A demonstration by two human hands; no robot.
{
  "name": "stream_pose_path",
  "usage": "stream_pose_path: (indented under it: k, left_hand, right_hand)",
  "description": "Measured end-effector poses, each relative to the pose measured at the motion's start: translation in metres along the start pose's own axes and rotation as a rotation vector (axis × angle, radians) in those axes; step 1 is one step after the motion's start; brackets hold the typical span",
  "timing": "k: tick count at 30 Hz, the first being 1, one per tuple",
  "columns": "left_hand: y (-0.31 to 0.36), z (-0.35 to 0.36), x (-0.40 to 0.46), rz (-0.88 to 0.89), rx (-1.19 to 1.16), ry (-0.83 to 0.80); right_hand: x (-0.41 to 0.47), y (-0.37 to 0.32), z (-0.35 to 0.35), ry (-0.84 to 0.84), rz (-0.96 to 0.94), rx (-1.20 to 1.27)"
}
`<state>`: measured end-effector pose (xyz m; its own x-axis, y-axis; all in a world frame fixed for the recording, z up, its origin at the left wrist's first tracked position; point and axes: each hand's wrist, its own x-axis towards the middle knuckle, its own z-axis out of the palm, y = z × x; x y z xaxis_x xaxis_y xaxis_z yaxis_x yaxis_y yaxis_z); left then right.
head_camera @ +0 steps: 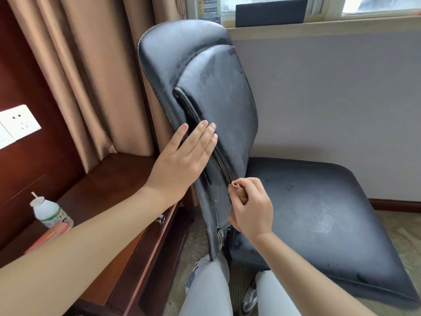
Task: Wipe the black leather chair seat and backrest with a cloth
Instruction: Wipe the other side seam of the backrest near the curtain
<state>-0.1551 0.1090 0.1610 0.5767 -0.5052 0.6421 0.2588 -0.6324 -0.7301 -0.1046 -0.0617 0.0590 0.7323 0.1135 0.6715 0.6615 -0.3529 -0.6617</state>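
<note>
We stand over the black leather chair, its backrest point(205, 92) rising at the centre and its seat point(319, 215) spreading out to the right. Our left hand point(182, 160) lies flat against the left edge of the backrest, fingers straight and close together, the thumb apart. Our right hand point(250, 208) pinches a small tan cloth point(239, 192), rolled tight, and holds its tip at the seam low on the backrest, just above where it meets the seat. Dull smears show on both leather surfaces. To the left, a dark wooden bench point(109, 197) carries a plastic bottle point(51, 213) with a straw. Behind it hangs a tan curtain point(91, 76). Our 2 knees in pale trousers show below.
</note>
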Motion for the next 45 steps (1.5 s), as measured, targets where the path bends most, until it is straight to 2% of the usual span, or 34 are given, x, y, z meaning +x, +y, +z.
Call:
stream_pose_path:
  k: [7, 14, 16, 22, 26, 28, 30, 33, 37, 40, 45]
  left_hand:
    - [-0.004, -0.007, 0.001, 0.010, -0.036, -0.015]
    - [0.000, -0.012, -0.003, -0.026, -0.075, -0.041]
    - [0.004, -0.014, -0.005, -0.047, -0.096, -0.047]
    - [-0.006, -0.014, -0.009, -0.036, -0.124, -0.061]
    - [-0.020, -0.009, -0.007, -0.026, -0.107, -0.048]
    - [-0.022, -0.007, -0.007, -0.013, -0.104, -0.029]
    - [-0.020, -0.007, -0.008, -0.028, -0.119, -0.015]
    - [-0.015, -0.008, -0.008, -0.069, -0.140, -0.021]
    - [-0.010, -0.009, -0.009, -0.090, -0.152, -0.058]
    - [-0.009, -0.011, -0.010, -0.083, -0.151, -0.079]
    - [-0.009, -0.010, -0.015, -0.055, -0.161, -0.064]
  right_hand:
    - [0.029, -0.034, 0.002, 0.042, -0.078, 0.095]
    - [-0.020, 0.011, -0.004, -0.088, 0.170, -0.033]
    - [-0.019, 0.008, -0.006, -0.080, 0.181, -0.046]
    - [0.011, -0.043, 0.002, 0.046, -0.123, 0.119]
    - [0.033, -0.054, 0.014, 0.096, -0.510, -0.087]
    - [0.037, -0.051, 0.017, 0.121, -0.612, -0.171]
    - [0.035, -0.041, 0.018, 0.095, -0.630, -0.251]
    - [0.019, -0.016, 0.015, -0.042, -0.675, -0.387]
    - [0.005, 0.002, 0.013, -0.154, -0.701, -0.433]
    - [0.010, -0.002, 0.013, -0.139, -0.733, -0.455]
    - [0.029, -0.025, 0.003, 0.002, -0.725, -0.340]
